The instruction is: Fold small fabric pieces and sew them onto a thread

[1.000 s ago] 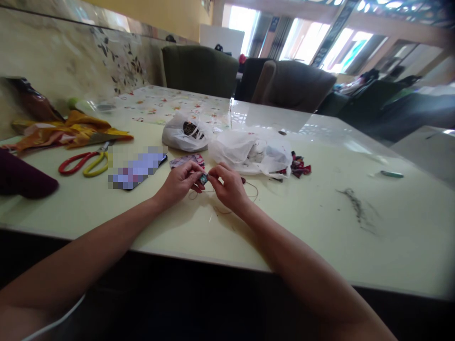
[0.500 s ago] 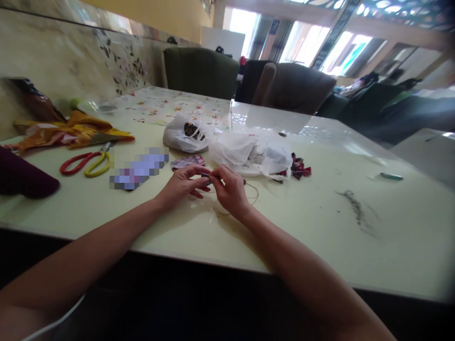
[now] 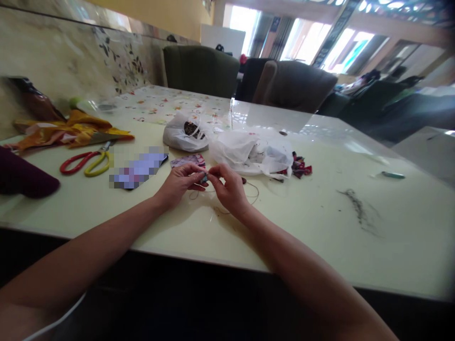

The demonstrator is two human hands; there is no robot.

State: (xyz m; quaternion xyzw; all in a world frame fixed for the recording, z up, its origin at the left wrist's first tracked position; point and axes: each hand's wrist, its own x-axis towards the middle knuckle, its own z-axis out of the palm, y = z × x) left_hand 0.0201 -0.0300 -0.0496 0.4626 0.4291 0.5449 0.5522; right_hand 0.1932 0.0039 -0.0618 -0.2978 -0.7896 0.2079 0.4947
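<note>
My left hand [image 3: 180, 183] pinches a small blue-green piece of what looks like cloth [image 3: 204, 178] between thumb and fingers. From the other side, my right hand [image 3: 227, 187] closes its fingertips on the same piece, so the two hands nearly touch. A thin tan cord [image 3: 256, 190] loops over the table beneath and beside them. Just behind my left hand lies a patterned fabric scrap [image 3: 187, 161]. A small dark reddish object [image 3: 243, 180] shows at the edge of my right hand, partly hidden.
Behind the hands are a white plastic bag [image 3: 234, 149] and another bag with dark dried bits [image 3: 179, 135]. Red cloth pieces [image 3: 302, 166] lie right of them. To the left are scissors [image 3: 80, 163], a phone [image 3: 140, 169] and yellow packaging [image 3: 76, 130]. A green lighter-like object [image 3: 393, 175] lies right.
Fingers of both hands have shifted slightly around the small piece, and its blue-green side now shows more. My left fingers have drawn closer together. The things on the table stay put.
</note>
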